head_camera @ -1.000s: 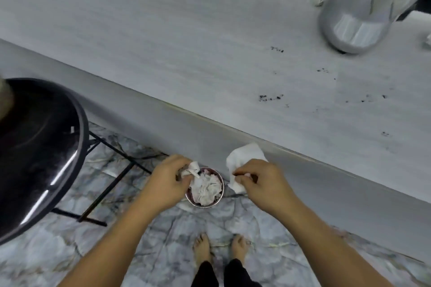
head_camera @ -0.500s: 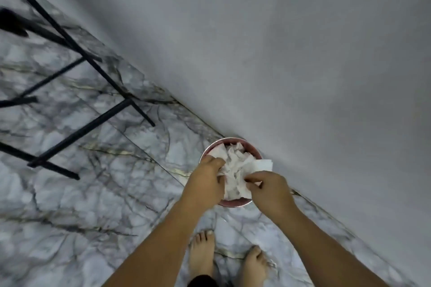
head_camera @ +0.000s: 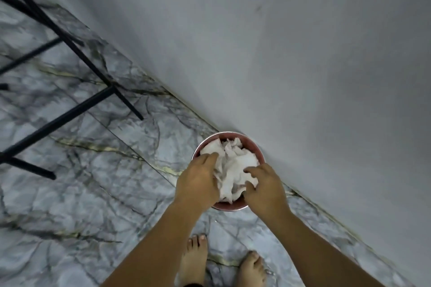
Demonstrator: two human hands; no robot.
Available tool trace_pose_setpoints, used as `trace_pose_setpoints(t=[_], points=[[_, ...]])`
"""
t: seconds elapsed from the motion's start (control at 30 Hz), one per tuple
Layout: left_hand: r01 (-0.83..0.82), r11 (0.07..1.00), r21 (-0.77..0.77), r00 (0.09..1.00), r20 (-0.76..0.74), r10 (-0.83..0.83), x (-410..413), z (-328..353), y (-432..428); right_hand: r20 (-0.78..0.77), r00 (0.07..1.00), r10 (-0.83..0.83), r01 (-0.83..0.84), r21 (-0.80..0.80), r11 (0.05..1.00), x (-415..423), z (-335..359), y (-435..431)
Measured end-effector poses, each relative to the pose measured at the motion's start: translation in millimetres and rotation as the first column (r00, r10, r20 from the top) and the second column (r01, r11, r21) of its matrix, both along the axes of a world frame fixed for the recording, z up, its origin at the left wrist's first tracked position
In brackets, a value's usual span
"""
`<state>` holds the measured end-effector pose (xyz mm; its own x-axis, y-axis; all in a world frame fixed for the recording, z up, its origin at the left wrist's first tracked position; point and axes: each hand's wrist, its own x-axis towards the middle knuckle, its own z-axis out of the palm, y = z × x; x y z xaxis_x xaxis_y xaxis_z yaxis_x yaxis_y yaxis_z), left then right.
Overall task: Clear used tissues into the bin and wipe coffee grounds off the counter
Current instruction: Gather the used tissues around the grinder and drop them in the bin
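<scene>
Head view: both hands reach down into a small round bin [head_camera: 249, 141] that stands on the marble floor [head_camera: 93, 193], right at the foot of the grey counter front [head_camera: 279, 53], touching or nearly touching it. The bin's mouth faces straight up and is heaped with crumpled white tissues [head_camera: 233, 170]; being round, it shows no long axis.

The left hand [head_camera: 198, 182] lies over the near-left rim, fingers [head_camera: 210, 158] curled loosely and pressed onto the paper; whether they pinch any tissue cannot be told. The right hand [head_camera: 263, 189] covers the near-right rim, its fingers bent and slightly spread, tips sunk into the wad, gripping tissue.

Black stool legs [head_camera: 70, 109] cross the floor's far-left part, well apart from the bin. Two bare feet [head_camera: 193, 261] stand at the near edge of the view.
</scene>
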<state>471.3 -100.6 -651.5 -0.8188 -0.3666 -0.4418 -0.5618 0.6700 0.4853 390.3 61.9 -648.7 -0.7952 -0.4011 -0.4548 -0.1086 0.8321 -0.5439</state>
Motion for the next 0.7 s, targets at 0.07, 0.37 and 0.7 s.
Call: trace_pose_setpoints(t=[0.07,0.37,0.7], points=[[-0.014,1.000,0.019,1.000,0.016,0.014,2.8,46.9,-3.6,0.056,0.998,-0.030,0.028,0.038,0.999,0.2,47.7,7.3],[0.044,0.980,0.196,0.999,-0.006,-0.043,26.1,347.6,3.4,0.183,0.981,-0.067,0.075,-0.036,0.997,9.5,387.1,30.7],[0.317,0.926,0.206,0.885,-0.415,-0.210,1.9,580.2,40.4,-0.037,0.967,-0.253,0.235,-0.268,0.934,23.0,637.0,127.4]])
